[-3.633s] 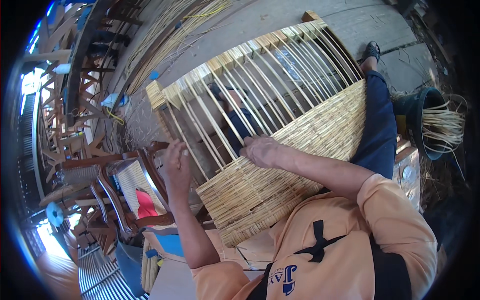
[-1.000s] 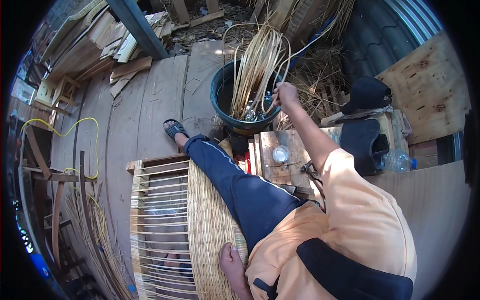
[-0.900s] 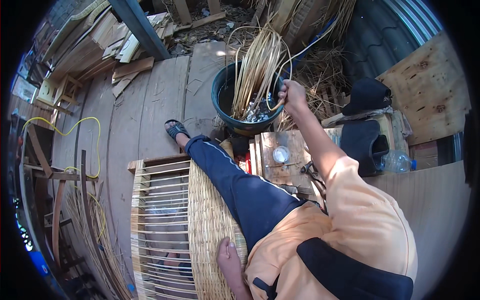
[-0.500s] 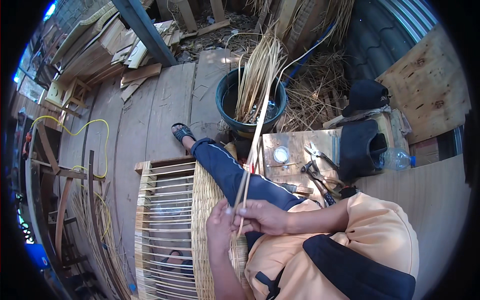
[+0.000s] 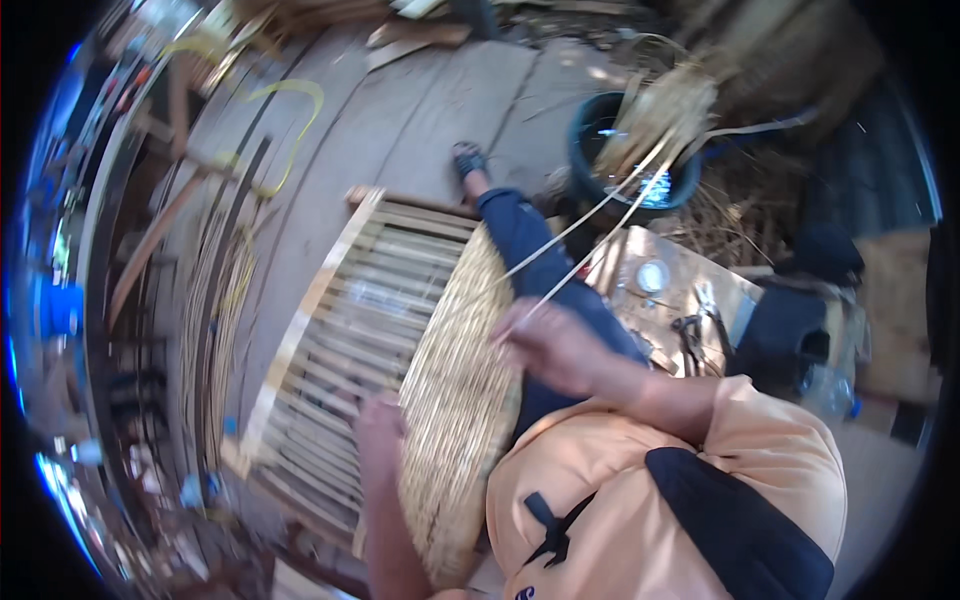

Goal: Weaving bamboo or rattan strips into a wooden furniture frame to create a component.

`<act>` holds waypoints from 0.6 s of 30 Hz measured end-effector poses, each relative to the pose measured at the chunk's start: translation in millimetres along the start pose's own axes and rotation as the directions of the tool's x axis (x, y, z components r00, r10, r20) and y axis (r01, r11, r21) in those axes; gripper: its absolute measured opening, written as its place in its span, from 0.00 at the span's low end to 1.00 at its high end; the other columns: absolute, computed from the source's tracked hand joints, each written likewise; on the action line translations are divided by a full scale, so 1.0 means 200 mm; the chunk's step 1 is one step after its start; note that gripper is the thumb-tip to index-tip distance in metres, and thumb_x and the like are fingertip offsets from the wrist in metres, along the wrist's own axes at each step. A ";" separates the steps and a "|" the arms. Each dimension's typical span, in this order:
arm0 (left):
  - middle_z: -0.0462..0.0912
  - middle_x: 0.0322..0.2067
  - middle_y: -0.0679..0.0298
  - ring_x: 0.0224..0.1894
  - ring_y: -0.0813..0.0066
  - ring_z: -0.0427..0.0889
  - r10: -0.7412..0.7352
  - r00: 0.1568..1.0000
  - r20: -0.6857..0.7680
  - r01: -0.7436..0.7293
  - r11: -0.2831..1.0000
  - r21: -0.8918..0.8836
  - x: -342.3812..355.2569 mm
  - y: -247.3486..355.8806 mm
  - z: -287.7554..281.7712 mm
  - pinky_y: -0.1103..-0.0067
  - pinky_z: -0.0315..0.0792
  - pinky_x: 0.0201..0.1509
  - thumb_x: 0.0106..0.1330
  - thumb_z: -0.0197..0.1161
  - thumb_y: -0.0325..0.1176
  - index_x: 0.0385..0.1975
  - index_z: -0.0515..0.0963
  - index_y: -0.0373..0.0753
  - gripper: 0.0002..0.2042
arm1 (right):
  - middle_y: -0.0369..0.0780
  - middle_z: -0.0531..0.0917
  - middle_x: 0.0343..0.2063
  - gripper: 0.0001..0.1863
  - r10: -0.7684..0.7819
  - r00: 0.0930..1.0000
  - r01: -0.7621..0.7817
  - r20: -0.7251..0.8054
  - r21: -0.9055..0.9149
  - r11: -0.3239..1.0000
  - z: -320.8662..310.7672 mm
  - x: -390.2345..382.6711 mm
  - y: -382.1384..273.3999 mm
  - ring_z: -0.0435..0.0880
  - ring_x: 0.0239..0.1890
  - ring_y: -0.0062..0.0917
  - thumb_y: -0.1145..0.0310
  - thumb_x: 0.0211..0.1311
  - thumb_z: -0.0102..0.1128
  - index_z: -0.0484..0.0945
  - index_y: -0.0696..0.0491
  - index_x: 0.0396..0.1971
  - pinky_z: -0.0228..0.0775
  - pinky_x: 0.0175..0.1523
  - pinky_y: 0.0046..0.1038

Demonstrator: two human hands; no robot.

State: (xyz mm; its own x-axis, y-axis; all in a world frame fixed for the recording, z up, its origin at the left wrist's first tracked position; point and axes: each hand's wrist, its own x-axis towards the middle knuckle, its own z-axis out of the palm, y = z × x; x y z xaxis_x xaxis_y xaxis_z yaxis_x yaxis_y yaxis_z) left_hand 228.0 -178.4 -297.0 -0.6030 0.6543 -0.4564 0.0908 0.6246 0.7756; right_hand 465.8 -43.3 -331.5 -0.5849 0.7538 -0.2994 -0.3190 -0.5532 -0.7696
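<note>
A wooden frame (image 5: 300, 330) strung with pale parallel strands lies in front of me, its right part filled with a dense woven band (image 5: 465, 390). My right hand (image 5: 560, 350), blurred, is closed around one end of a long pale cane strip (image 5: 590, 258) above the band's right edge. That strip runs up toward a bundle of cane (image 5: 665, 125) in a dark bucket. A second strip (image 5: 568, 232) reaches the weave to the left of it. My left hand (image 5: 382, 425) is over the border between strands and weave; motion smears its fingers, so its grip cannot be made out.
The bucket (image 5: 580, 165) holds water and stands beyond my outstretched leg (image 5: 530, 235). Right of it, a wooden board (image 5: 690, 265) carries a small white-lidded container (image 5: 652, 276) and pliers (image 5: 712, 310). A plastic bottle (image 5: 828, 390) stands farther right. Long sticks (image 5: 205, 330) lean at left.
My hands were together at the strips; now they are apart, the left over the strands and the right farther right. The whole view has swung leftward and is blurred.
</note>
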 end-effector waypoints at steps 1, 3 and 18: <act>0.68 0.16 0.69 0.19 0.79 0.65 0.137 0.990 -0.015 -0.138 0.990 -0.021 0.09 -0.20 -0.24 0.78 0.61 0.22 0.63 0.48 0.30 0.24 0.72 0.38 0.08 | 0.40 0.79 0.31 0.10 -0.009 1.000 0.010 -0.003 0.313 0.950 -0.05 0.02 -0.09 0.80 0.33 0.23 0.63 0.63 0.54 0.73 0.56 0.35 0.77 0.39 0.23; 0.70 0.17 0.64 0.21 0.75 0.70 0.077 0.953 -0.294 -0.045 0.992 0.114 0.19 -0.48 -0.80 0.74 0.64 0.26 0.61 0.48 0.28 0.21 0.70 0.35 0.08 | 0.39 0.79 0.32 0.09 -0.137 0.989 0.147 -0.059 0.248 0.958 -0.21 0.07 -0.23 0.81 0.35 0.23 0.65 0.65 0.52 0.73 0.54 0.37 0.79 0.36 0.22; 0.78 0.32 0.46 0.31 0.50 0.79 0.369 0.738 -0.565 0.574 0.096 0.813 -1.04 -1.55 -2.71 0.65 0.72 0.33 0.64 0.52 0.41 0.34 0.75 0.27 0.18 | 0.38 0.79 0.28 0.08 0.015 0.943 0.015 -0.331 0.088 0.996 -0.60 0.64 0.01 0.80 0.27 0.24 0.68 0.64 0.52 0.70 0.53 0.41 0.74 0.27 0.25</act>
State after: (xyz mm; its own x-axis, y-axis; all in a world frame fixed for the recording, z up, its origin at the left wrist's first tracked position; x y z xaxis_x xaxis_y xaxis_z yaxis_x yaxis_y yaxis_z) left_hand -103.7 -739.2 -206.4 -0.8592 0.4728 0.1955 0.3071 0.7822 -0.5421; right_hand 479.9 94.7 -438.8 -0.3095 0.8202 -0.4811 -0.3922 -0.5710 -0.7212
